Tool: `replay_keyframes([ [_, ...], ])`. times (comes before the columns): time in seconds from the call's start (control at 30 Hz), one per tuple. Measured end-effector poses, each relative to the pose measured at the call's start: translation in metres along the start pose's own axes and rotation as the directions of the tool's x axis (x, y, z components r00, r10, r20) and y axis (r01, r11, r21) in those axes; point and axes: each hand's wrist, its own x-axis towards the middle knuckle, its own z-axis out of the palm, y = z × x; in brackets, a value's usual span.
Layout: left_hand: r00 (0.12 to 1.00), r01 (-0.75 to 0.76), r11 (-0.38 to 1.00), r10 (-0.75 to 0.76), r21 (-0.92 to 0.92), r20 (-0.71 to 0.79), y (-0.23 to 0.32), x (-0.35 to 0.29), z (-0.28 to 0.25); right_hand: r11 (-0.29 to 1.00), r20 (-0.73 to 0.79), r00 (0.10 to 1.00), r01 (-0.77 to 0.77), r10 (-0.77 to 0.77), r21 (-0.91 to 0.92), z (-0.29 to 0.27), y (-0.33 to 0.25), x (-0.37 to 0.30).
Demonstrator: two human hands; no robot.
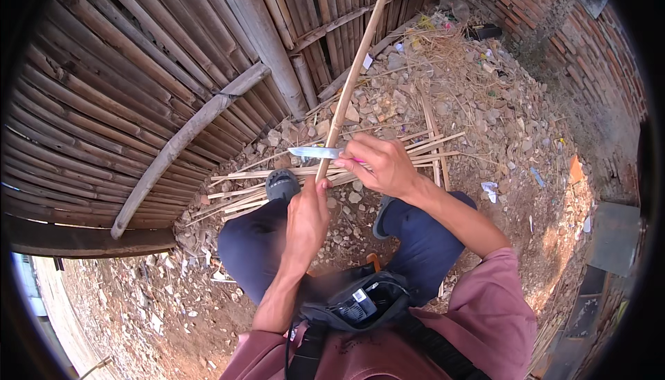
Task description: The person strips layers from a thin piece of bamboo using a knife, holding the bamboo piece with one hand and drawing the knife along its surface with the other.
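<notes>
My left hand point(309, 222) is closed round the lower end of a long bamboo strip point(352, 78), which slants up and away to the right. In my right hand point(385, 165) is a knife point(313, 152) with a pale blade and a pink handle mostly hidden by the fingers. The blade lies across the strip a little above my left hand, its tip pointing left. Below them, several split bamboo strips point(422, 148) lie on the ground between and beyond my feet.
A bamboo fence point(125, 96) with a curved crossbar rises on the left. A brick wall point(589, 54) stands at the far right. Stones, straw and litter cover the ground point(499, 144). A black bag point(357, 297) sits at my waist, and grey slabs point(613, 238) lean at the right.
</notes>
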Motion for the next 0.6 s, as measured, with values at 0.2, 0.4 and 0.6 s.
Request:
replay_keyframes([
  [0.2, 0.997, 0.078, 0.992, -0.080, 0.094, 0.018, 0.013, 0.001, 0.000, 0.996, -0.058, 0.994, -0.091, 0.092, 0.027, -0.011, 0.007, 0.015],
  [0.4, 0.991, -0.084, 0.989, 0.095, 0.123, -0.090, 0.000, -0.001, 0.010, 0.998, -0.068, 0.996, -0.056, 0.057, 0.012, -0.014, 0.022, 0.022],
  [0.6, 0.997, -0.054, 0.987, 0.062, 0.150, -0.049, 0.005, 0.002, 0.008, 0.990, -0.061, 0.995, 0.067, -0.075, -0.121, -0.004, 0.004, 0.007],
])
